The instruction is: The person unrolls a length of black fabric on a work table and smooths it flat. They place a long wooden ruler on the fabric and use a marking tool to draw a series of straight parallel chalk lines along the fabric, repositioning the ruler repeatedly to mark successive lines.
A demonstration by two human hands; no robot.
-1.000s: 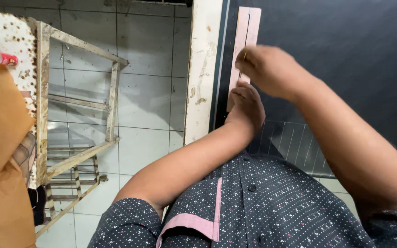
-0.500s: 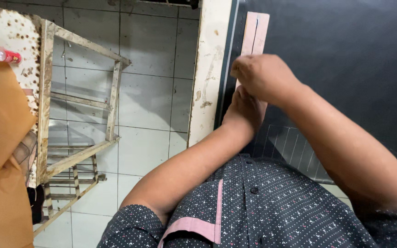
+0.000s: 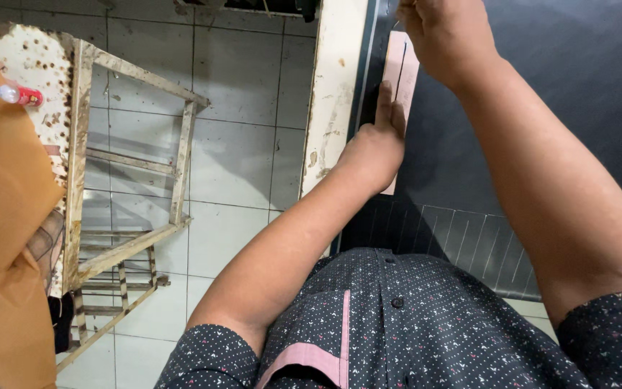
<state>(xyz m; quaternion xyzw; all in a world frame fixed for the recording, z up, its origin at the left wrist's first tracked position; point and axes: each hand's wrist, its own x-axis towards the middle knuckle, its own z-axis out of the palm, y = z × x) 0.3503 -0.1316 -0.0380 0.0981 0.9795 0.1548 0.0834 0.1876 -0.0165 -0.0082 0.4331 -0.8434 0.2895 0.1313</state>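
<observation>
- The dark surface fills the right half of my view, with a cream, chipped edge running down its left side; below it pale lines cross a darker strip close to my patterned shirt.
- Off to my left, on the tiled floor, stands a worn wooden frame with a small bottle with a red label lying on its speckled top, and an orange cloth hangs at the edge of view.
- The pink strip lies flat on the dark surface, just beside the cream edge, running away from me; a thin dark line runs along it.
- My left hand lies flat over the near end of the strip, fingers together and stretched along it, pinning it down rather than gripping it.
- My right hand is at the far end, fingers curled closed over the strip; I cannot tell whether it pinches the strip itself or a small tool against it, as the fingertips are hidden.
- I judge I am partway through working along the strip, marking or cutting along that line.
- The next move, I think, calls for steady downward pressure from the left hand so the strip does not slide, while the right keeps true to the line.
</observation>
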